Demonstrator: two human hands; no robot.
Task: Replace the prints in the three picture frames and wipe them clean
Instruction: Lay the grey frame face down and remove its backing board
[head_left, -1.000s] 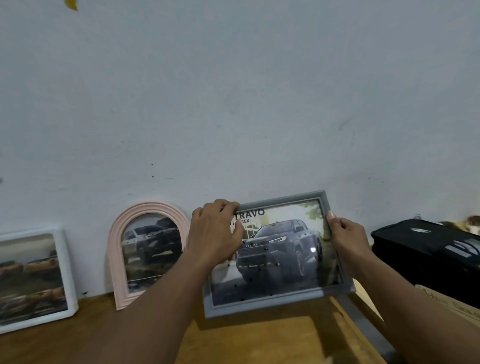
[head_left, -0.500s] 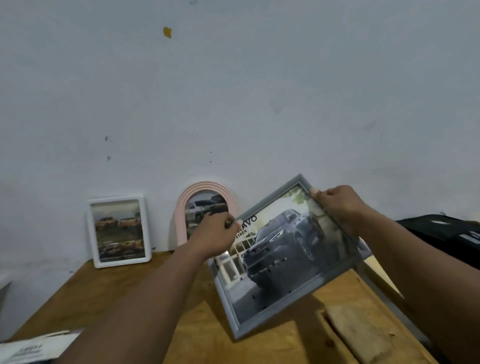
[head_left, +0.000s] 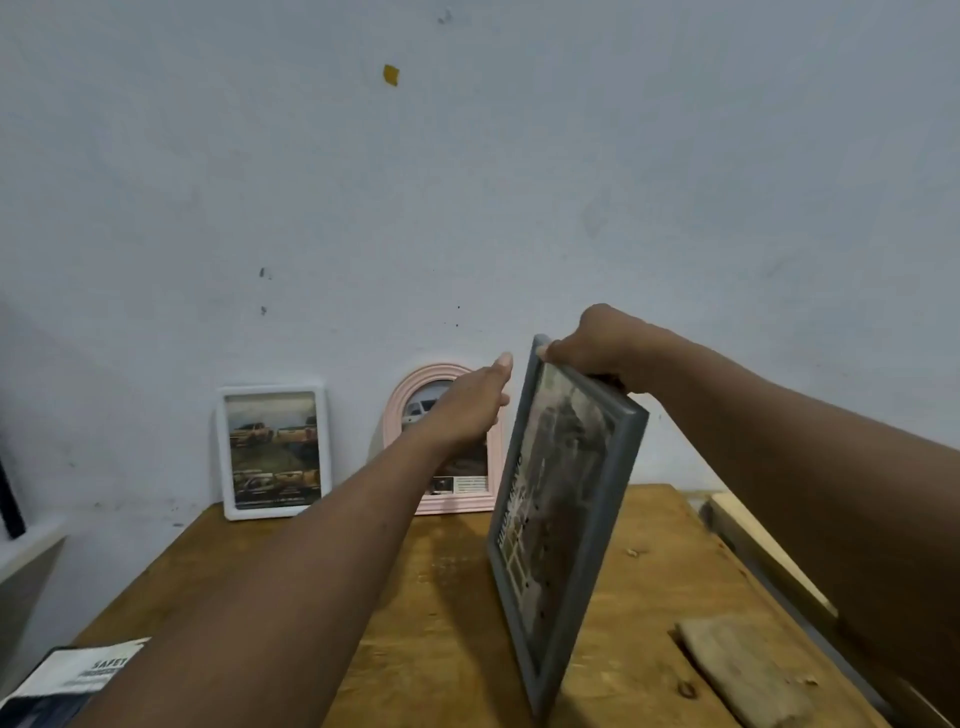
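Note:
A grey picture frame with a dark truck print stands on end above the wooden table, turned nearly edge-on. My right hand grips its top edge. My left hand is open beside the frame's upper left, fingers stretched out, not holding it. Behind my left hand a pink arched frame leans on the wall, partly hidden. A white rectangular frame with a print of trucks leans on the wall further left.
A printed booklet lies at the table's near left corner. A brownish pad or block lies at the near right. A pale wooden strip runs along the table's right edge. A plain wall stands behind.
The grey frame has come away from the wall and turned from landscape to standing on end. My left hand has let go of it; my right hand still holds it.

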